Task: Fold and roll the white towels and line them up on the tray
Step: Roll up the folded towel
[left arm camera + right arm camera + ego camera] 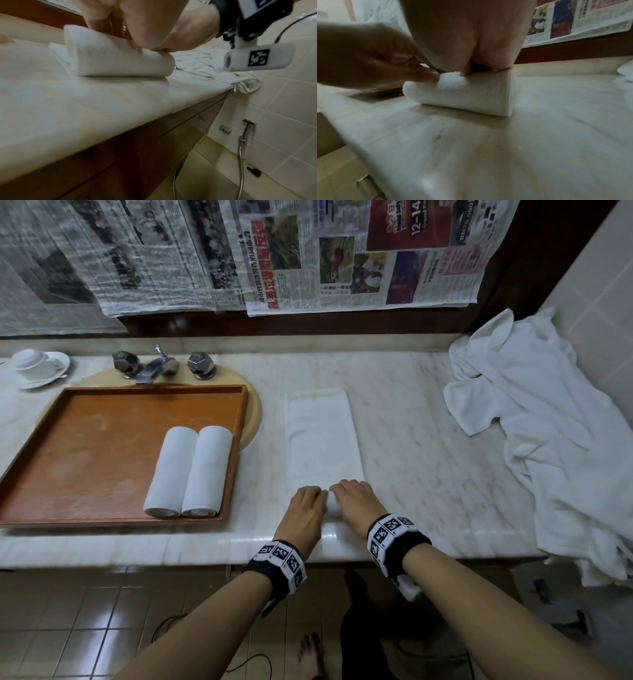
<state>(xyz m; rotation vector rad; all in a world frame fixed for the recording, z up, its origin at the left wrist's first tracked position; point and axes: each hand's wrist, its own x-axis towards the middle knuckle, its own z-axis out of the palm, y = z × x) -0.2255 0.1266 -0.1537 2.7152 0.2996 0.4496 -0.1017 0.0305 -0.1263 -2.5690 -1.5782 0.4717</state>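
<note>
Two rolled white terry towels (188, 470) lie touching on the orange-brown wooden tray (102, 446); the left hand (306, 510) and right hand (356, 503), fingers curled, grip a third folded white towel (322, 440), its roll just begun; a heap of loose white towels (541, 419) waits.

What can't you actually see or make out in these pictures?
- Fingertips of the left hand and right hand: head view, curled over the towel roll.
- Towel pile: cut by the right edge.
- Sink: covered by the tray.
- Newspaper small print: too small.
- Wrist views: blurred.
</note>
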